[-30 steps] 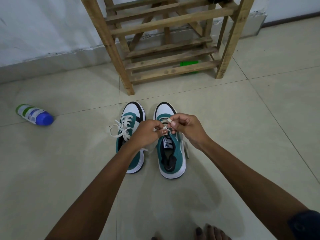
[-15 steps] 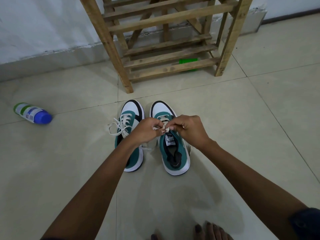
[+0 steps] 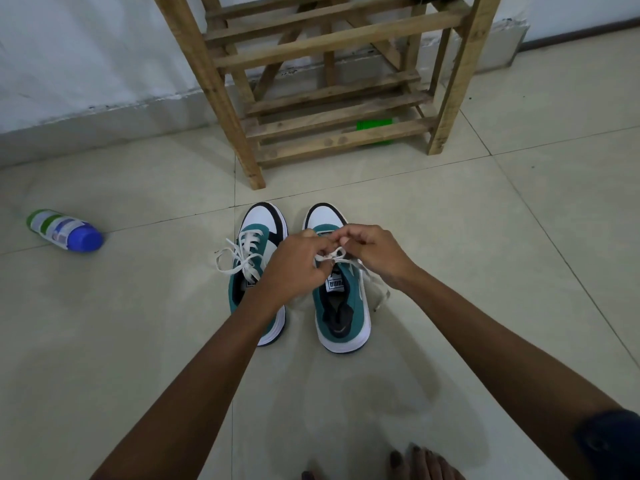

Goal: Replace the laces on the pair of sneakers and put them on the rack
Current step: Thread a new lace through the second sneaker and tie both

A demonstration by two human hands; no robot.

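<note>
Both hands meet at the centre of the view, above the right sneaker (image 3: 341,299). The left hand (image 3: 296,265) has its fingers curled and pinches the white lace (image 3: 329,256) where it crosses the tongue; the right hand (image 3: 372,252) pinches the same lace from the 3 o'clock side, fingertips almost touching those of the left. A loose end of this lace trails off the shoe's outer side onto the floor (image 3: 485,271) at about 4 o'clock from the hands.

Just beside it, at 9 o'clock, stands the left sneaker (image 3: 254,237), teal and white with a black toe edge, its lace already tied in a bow (image 3: 235,261) whose loops spill toward 9 o'clock. Both shoes point toe-first to 12 o'clock, side by side on the tiles.

At 12 o'clock, near the toes, stands the wooden rack (image 3: 329,98) against the wall, with a green object (image 3: 374,125) showing under its lowest slats. Far off at 9 o'clock a bottle with a blue cap (image 3: 64,230) lies on its side. At 6 o'clock, the person's toes (image 3: 415,462) show at the bottom edge.
</note>
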